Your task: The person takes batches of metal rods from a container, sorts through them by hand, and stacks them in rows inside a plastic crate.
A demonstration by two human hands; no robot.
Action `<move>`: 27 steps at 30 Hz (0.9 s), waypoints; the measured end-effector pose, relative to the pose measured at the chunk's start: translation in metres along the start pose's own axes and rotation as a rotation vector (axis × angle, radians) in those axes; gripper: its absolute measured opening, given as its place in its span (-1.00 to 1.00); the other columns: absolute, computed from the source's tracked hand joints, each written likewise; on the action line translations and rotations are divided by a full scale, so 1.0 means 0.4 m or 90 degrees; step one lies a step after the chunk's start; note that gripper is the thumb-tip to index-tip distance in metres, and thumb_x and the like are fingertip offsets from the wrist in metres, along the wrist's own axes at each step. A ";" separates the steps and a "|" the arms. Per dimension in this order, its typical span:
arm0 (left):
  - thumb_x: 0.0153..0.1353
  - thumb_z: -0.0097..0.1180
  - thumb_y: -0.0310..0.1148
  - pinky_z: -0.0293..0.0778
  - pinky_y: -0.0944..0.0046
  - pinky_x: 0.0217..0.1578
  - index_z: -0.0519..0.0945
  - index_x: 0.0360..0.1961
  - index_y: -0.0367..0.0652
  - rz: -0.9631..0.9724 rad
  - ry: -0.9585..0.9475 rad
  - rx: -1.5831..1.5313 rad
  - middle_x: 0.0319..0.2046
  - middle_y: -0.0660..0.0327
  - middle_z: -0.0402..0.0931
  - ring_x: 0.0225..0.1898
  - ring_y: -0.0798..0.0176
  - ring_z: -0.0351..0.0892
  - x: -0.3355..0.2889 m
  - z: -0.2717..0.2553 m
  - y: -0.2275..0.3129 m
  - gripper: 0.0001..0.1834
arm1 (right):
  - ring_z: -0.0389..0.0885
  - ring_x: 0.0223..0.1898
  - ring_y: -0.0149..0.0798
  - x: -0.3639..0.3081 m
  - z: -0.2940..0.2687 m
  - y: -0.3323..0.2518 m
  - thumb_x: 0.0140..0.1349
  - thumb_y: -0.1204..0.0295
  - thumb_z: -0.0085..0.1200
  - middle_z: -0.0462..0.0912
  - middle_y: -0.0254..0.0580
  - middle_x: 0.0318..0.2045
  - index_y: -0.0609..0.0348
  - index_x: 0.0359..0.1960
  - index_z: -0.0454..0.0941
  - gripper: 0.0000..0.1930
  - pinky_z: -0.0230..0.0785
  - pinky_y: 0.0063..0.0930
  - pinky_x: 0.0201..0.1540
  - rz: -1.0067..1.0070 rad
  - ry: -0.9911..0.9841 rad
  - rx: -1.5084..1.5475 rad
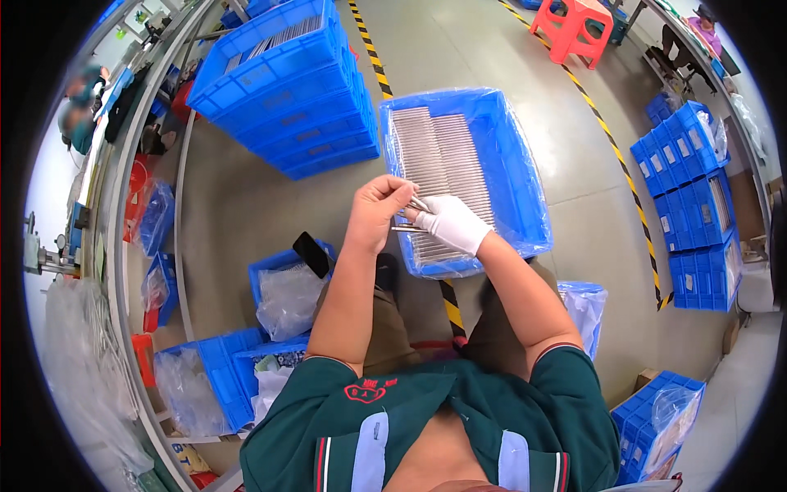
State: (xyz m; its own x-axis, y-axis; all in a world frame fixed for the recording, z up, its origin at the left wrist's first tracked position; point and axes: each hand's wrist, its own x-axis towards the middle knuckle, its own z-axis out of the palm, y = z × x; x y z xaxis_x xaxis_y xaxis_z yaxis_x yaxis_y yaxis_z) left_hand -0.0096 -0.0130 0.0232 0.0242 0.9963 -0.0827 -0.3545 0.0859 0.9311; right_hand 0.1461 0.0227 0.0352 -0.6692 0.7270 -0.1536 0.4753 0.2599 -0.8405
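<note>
Bare, my left hand [380, 210] pinches the end of some slim silvery metal rods [416, 203] with thumb and fingertips. My right hand [452, 225], in a white glove with bare fingertips, closes round the same small bunch; its fingers partly hide how many there are. One rod [408, 229] sticks out below, toward the left. Both hands are close together over the near left part of a blue crate [525, 176] lined with clear plastic. Inside, similar metal rods [422, 148] lie packed side by side in two long rows, leaving the crate's right side without rods.
Stacked blue crates [303, 123] stand at the far left, the top one holding more parts. A black phone [311, 255] rests by a bag-filled crate near my left knee. More crates [687, 205] are stacked at right. A red stool [574, 31] stands far off.
</note>
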 end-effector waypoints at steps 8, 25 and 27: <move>0.14 0.06 -0.40 0.45 0.40 -0.39 0.50 -0.33 -0.28 -0.042 -0.033 -0.195 -0.44 0.23 0.51 -0.45 0.41 0.50 0.007 -0.009 -0.013 -0.85 | 0.51 -0.38 0.05 -0.013 -0.011 -0.008 0.17 0.06 -0.13 0.54 0.04 -0.49 0.19 -0.33 0.52 -0.59 0.30 -0.24 -0.30 0.008 0.013 0.018; 0.13 0.08 -0.42 0.35 0.44 -0.28 0.54 -0.36 -0.33 0.074 0.005 0.053 -0.43 0.23 0.54 -0.44 0.45 0.46 0.010 0.026 0.012 -0.84 | 0.50 -0.40 0.02 0.000 -0.030 0.019 0.18 0.01 -0.16 0.54 0.02 -0.50 0.22 -0.40 0.50 -0.54 0.28 -0.24 -0.31 0.024 0.022 -0.012; 0.13 0.08 -0.42 0.37 0.44 -0.33 0.54 -0.35 -0.36 0.143 0.062 0.179 -0.46 0.22 0.54 -0.44 0.44 0.46 0.015 -0.001 0.003 -0.82 | 0.51 -0.42 -0.02 0.001 -0.024 0.017 0.18 0.02 -0.14 0.54 -0.01 -0.50 0.23 -0.39 0.50 -0.55 0.28 -0.24 -0.31 0.021 0.016 0.009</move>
State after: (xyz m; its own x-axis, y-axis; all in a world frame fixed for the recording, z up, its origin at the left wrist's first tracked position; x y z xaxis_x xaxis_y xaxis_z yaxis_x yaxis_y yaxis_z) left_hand -0.0101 -0.0069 0.0235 -0.1182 0.9865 0.1136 -0.0703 -0.1224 0.9900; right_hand 0.1545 0.0307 0.0345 -0.6387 0.7508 -0.1684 0.4888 0.2269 -0.8423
